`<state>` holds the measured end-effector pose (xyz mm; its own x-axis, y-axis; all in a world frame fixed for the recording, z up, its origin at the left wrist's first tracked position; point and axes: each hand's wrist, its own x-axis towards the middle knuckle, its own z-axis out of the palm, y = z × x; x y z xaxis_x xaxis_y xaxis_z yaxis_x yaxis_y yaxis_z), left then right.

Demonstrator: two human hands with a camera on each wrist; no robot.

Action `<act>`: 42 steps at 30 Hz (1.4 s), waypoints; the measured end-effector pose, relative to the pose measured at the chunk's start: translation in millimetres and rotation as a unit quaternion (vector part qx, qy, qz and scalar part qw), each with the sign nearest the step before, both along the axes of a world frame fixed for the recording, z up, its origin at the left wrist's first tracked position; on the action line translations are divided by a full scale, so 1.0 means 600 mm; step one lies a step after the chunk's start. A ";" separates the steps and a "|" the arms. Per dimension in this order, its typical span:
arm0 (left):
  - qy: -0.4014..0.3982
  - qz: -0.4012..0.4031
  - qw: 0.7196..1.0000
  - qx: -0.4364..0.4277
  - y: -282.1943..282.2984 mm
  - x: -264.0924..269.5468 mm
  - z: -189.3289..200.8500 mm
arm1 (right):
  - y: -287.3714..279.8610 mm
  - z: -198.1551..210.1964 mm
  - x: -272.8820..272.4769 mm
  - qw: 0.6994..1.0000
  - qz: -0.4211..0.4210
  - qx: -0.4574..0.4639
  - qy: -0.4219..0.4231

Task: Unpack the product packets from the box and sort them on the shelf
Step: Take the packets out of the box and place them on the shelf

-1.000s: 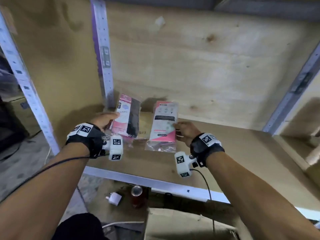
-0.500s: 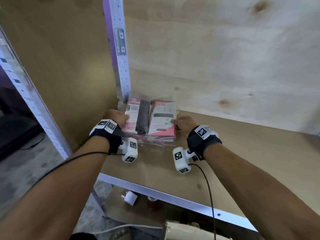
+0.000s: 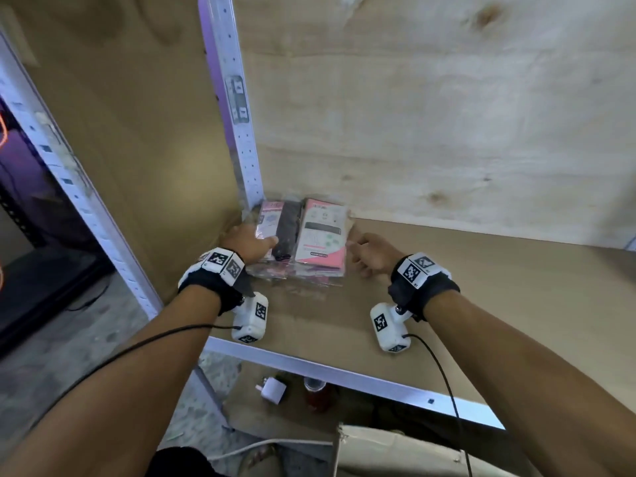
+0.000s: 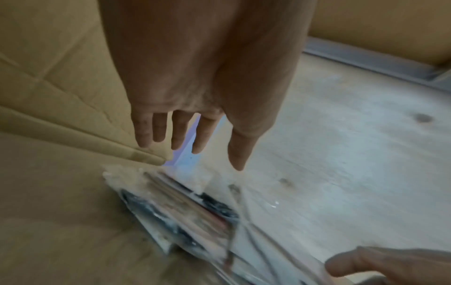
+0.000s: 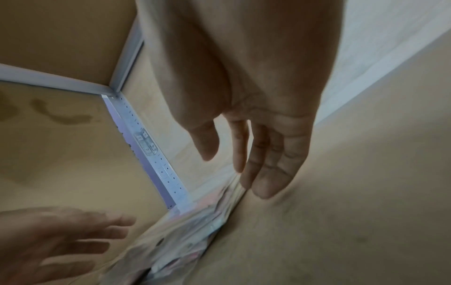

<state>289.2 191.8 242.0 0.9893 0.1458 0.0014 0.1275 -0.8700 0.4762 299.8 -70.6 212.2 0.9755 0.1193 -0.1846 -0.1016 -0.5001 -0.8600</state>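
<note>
Head view cuts the box (image 3: 395, 452) off at the bottom edge, so only a pale cardboard rim shows below the shelf (image 3: 447, 287), and nothing of its inside can be made out. Both wrist views smear the packets into streaks of clear plastic, and their print cannot be read. Two product packets lie flat, side by side and touching, in the back left corner of the shelf: a pink-and-black packet (image 3: 279, 228) just beside the perforated metal upright (image 3: 237, 108), and a pink-and-white packet (image 3: 321, 235) on its right; more packet edges show beneath them, but how many is hard to tell. Plywood panels close the back and left side. Under the front edge of the shelf, a white plug adapter (image 3: 272, 390) and a red can (image 3: 315, 390) sit on a lower board. The left hand (image 3: 249, 244) reaches in palm down, its grip loose with straight, spread fingers (image 4: 180, 133) lying over the left packet's near end. The right hand (image 3: 373, 253) rests at the right packet's edge, its grip also slack, fingers (image 5: 270, 173) extended along the plastic and holding nothing.
</note>
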 end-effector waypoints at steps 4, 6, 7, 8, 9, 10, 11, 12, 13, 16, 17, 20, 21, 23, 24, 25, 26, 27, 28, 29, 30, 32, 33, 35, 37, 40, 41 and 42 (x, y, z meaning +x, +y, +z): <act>-0.052 -0.013 0.999 0.003 -0.048 -0.083 0.029 | -0.036 0.025 -0.072 0.997 0.053 -0.055 0.012; -0.061 -0.055 0.996 -0.031 -0.071 -0.124 0.036 | -0.056 0.041 -0.112 0.996 0.055 -0.076 -0.005; -0.063 -0.075 0.994 -0.054 -0.081 -0.144 0.039 | -0.067 0.048 -0.135 0.995 0.055 -0.081 -0.011; -0.062 -0.092 0.991 -0.078 -0.092 -0.163 0.040 | -0.077 0.056 -0.158 0.995 0.056 -0.084 -0.014; -0.061 -0.104 0.988 -0.096 -0.103 -0.183 0.039 | -0.088 0.061 -0.182 0.994 0.057 -0.087 -0.014; -0.062 -0.114 0.986 -0.101 -0.114 -0.202 0.038 | -0.101 0.065 -0.208 0.994 0.058 -0.088 -0.013; -0.065 -0.124 0.985 -0.099 -0.125 -0.221 0.036 | -0.114 0.067 -0.234 0.994 0.058 -0.089 -0.014; -0.070 -0.136 0.983 -0.100 -0.136 -0.241 0.033 | -0.128 0.066 -0.261 0.994 0.058 -0.091 -0.017; -0.077 -0.147 0.980 -0.108 -0.145 -0.260 0.028 | -0.143 0.064 -0.288 0.993 0.057 -0.098 -0.021; -0.075 -0.178 0.971 -0.139 -0.171 -0.322 0.009 | -0.181 0.061 -0.369 0.990 0.058 -0.128 -0.030; -0.060 -0.189 0.969 -0.146 -0.179 -0.340 0.001 | -0.192 0.059 -0.393 0.989 0.055 -0.135 -0.029; -0.015 -0.225 0.958 -0.175 -0.198 -0.393 -0.031 | -0.213 0.050 -0.463 0.988 0.052 -0.146 -0.017; -0.004 -0.237 0.955 -0.177 -0.203 -0.408 -0.044 | -0.217 0.045 -0.484 0.987 0.053 -0.150 -0.014; 0.024 -0.255 0.951 -0.173 -0.213 -0.434 -0.072 | -0.221 0.032 -0.526 0.986 0.052 -0.157 -0.005; 0.039 -0.263 0.949 -0.170 -0.218 -0.446 -0.087 | -0.221 0.023 -0.545 0.986 0.050 -0.162 0.000; 0.055 -0.272 0.946 -0.168 -0.223 -0.457 -0.102 | -0.222 0.011 -0.562 0.985 0.050 -0.168 0.005; 0.074 -0.282 0.942 -0.163 -0.231 -0.467 -0.118 | -0.224 -0.003 -0.576 0.983 0.052 -0.177 0.013; 0.093 -0.293 0.939 -0.156 -0.239 -0.477 -0.134 | -0.226 -0.017 -0.589 0.980 0.056 -0.187 0.024; 0.111 -0.301 0.936 -0.145 -0.246 -0.485 -0.150 | -0.227 -0.034 -0.600 0.978 0.062 -0.196 0.037; 0.128 -0.308 0.933 -0.136 -0.254 -0.494 -0.166 | -0.230 -0.052 -0.607 0.975 0.068 -0.207 0.046; 0.145 -0.313 0.930 -0.131 -0.262 -0.502 -0.182 | -0.232 -0.072 -0.614 0.970 0.073 -0.225 0.047; 0.176 -0.322 0.922 -0.124 -0.276 -0.514 -0.216 | -0.235 -0.108 -0.624 0.957 0.081 -0.274 0.051; 0.190 -0.325 0.919 -0.117 -0.284 -0.518 -0.233 | -0.236 -0.127 -0.626 0.952 0.083 -0.286 0.067; 0.213 -0.327 0.915 -0.101 -0.298 -0.524 -0.267 | -0.239 -0.169 -0.621 0.944 0.096 -0.301 0.097; 0.226 -0.337 0.912 -0.067 -0.309 -0.526 -0.299 | -0.239 -0.210 -0.614 0.937 0.116 -0.306 0.123; 0.274 -0.338 0.899 -0.048 -0.321 -0.522 -0.348 | -0.236 -0.266 -0.606 0.928 0.130 -0.309 0.163; 0.294 -0.331 0.895 -0.051 -0.322 -0.520 -0.363 | -0.237 -0.285 -0.602 0.927 0.129 -0.303 0.179; 0.309 -0.322 0.893 -0.054 -0.324 -0.517 -0.378 | -0.236 -0.303 -0.598 0.926 0.130 -0.298 0.192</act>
<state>-21.2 -2.5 15.4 0.6745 -0.4874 -0.5545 -0.1147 -0.8112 0.5735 -59.0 -212.3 30.7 0.7768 0.1064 -0.6207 -0.1524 -0.9245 -0.3493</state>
